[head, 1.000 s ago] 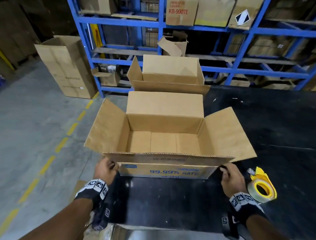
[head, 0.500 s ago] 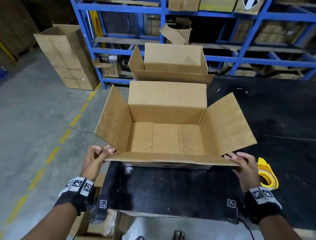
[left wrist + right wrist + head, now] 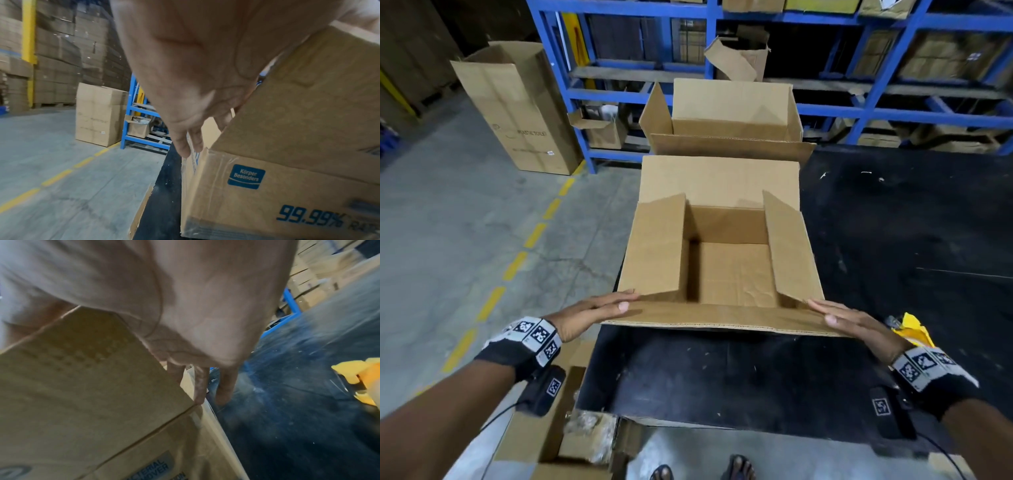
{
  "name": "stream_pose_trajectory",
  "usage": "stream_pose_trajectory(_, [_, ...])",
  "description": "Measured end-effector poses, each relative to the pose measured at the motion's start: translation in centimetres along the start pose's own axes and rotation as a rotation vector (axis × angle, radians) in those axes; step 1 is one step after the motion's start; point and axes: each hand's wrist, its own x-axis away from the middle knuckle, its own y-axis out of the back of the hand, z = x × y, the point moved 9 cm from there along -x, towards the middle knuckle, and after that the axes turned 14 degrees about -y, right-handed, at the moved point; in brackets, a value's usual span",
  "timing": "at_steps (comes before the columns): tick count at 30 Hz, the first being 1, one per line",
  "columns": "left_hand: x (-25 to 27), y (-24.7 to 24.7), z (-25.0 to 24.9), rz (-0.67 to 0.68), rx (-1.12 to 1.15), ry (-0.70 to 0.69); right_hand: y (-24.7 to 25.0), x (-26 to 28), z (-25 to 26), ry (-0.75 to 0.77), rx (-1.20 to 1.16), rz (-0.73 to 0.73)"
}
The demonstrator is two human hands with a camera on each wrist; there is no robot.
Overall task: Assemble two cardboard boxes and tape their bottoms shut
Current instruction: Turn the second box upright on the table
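An open cardboard box (image 3: 722, 274) stands on the black table (image 3: 893, 240). Both short side flaps are folded inward over the opening, and the far long flap stands up. The near long flap (image 3: 722, 317) juts out flat toward me. My left hand (image 3: 592, 310) lies at that flap's left end with fingers straight along the box corner and the thumb on top. My right hand (image 3: 852, 320) mirrors it at the right end. The left wrist view shows the left hand (image 3: 185, 81) flat beside the printed box (image 3: 267, 186). A second open box (image 3: 732, 113) stands behind the first.
A yellow tape dispenser (image 3: 912, 330) lies on the table just right of my right hand, also seen as the tape dispenser (image 3: 362, 381). Blue shelving (image 3: 825, 109) runs behind the table. A tall carton (image 3: 517, 106) stands on the floor to the left. Another carton (image 3: 571, 438) sits below the table's near-left corner.
The two side flaps, spread outward before, are now folded in over the opening. My hands went from gripping the near flap's corners to lying flat with straight fingers at its ends.
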Motion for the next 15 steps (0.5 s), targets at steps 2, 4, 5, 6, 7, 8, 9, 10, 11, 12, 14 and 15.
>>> stream_pose_trajectory(2, [-0.3, -0.2, -0.4, 0.083, 0.004, 0.049, 0.1, -0.1, -0.2, -0.045, 0.084, 0.036])
stream_pose_trajectory(4, [-0.7, -0.1, -0.2, 0.12, 0.027, 0.112, 0.2, -0.3, -0.2, -0.094, 0.096, 0.054])
stream_pose_trajectory(5, [-0.9, 0.0, 0.1, 0.119, 0.029, 0.144, 0.3, -0.4, 0.0, -0.109, 0.103, 0.064])
stream_pose_trajectory(6, [-1.0, 0.2, 0.5, 0.108, 0.038, 0.164, 0.3, -0.5, 0.2, -0.113, 0.113, 0.077])
stream_pose_trajectory(7, [-1.2, 0.5, 0.8, 0.085, 0.055, 0.168, 0.3, -0.5, 0.5, -0.111, 0.112, 0.089])
stream_pose_trajectory(8, [-1.3, 0.8, 0.8, 0.048, 0.083, 0.16, 0.5, -0.5, 0.7, -0.107, 0.082, 0.087])
stream_pose_trajectory(9, [-1.4, 1.3, 0.8, -0.006, 0.116, 0.14, 1.0, -0.5, 0.9, -0.095, 0.008, 0.066])
stream_pose_trajectory(10, [-1.3, 2.0, 1.0, -0.085, 0.154, 0.116, 1.6, -0.5, 0.8, -0.092, -0.101, 0.029])
stream_pose_trajectory(11, [-1.2, 2.7, 1.2, -0.183, 0.195, 0.098, 2.4, -0.6, 0.3, -0.1, -0.226, -0.019])
stream_pose_trajectory(12, [-1.0, 3.3, 1.4, -0.281, 0.231, 0.086, 3.1, -0.5, -0.4, -0.113, -0.348, -0.072])
stream_pose_trajectory(14, [-0.5, 3.3, 2.4, -0.411, 0.288, 0.052, 3.7, -0.5, -2.0, -0.137, -0.543, -0.17])
stream_pose_trajectory(15, [-0.2, 2.7, 2.9, -0.439, 0.326, 0.052, 3.4, -0.6, -2.6, -0.148, -0.599, -0.212])
